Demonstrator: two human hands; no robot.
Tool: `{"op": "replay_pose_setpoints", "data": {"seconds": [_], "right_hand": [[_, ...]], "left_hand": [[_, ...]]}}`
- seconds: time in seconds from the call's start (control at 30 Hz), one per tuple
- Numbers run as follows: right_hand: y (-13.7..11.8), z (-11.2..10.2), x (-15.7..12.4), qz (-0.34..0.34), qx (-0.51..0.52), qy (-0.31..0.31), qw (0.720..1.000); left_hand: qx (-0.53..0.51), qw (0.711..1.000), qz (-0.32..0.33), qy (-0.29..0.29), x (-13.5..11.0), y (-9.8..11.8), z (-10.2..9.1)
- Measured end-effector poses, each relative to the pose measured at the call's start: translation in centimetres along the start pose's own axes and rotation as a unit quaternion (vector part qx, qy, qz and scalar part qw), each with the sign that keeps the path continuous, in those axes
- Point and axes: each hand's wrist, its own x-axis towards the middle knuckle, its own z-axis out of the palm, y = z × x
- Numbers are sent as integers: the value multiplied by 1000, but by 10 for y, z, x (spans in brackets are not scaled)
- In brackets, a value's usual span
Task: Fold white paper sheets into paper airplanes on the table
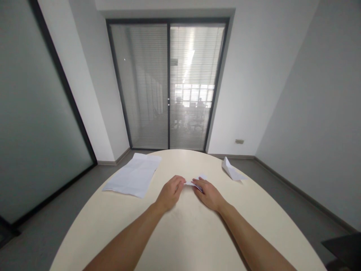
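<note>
Both my hands are on a small piece of folded white paper (pixel 189 183) at the middle of the round table (pixel 180 233). The paper's left end is pinched between the thumb and fingers of my left hand (pixel 170 192). My right hand (pixel 208 192) lies over its right part, fingers stretched out flat and pressing it toward the tabletop. Much of the paper is hidden under the right hand; a corner of it shows beyond those fingers.
White paper sheets (pixel 134 175) lie at the table's left edge. A folded paper shape (pixel 231 171), like a paper plane, sits by the right edge. Beyond the table is a glass door (pixel 141 86) with blinds. A dark object (pixel 344 248) stands at the lower right.
</note>
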Motion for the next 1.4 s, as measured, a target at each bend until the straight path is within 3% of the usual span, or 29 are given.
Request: {"op": "replay_pose_setpoints", "data": {"seconds": [0.4, 0.77, 0.93, 1.17, 1.4], "right_hand": [[-3, -5, 1, 23, -9, 2, 1000], [-5, -7, 0, 15, -31, -9, 999], [-5, -8, 1, 34, -26, -12, 999], [-3, -7, 0, 20, -25, -12, 999], [-4, -6, 0, 1, -32, 3, 999]], "left_hand": [[75, 997, 12, -1, -1, -10, 6], [203, 976, -63, 47, -1, -18, -1], [281, 956, -79, 32, 2, -12, -5], [274, 957, -93, -23, 1, -13, -6], [227, 968, -104, -31, -1, -23, -1]]}}
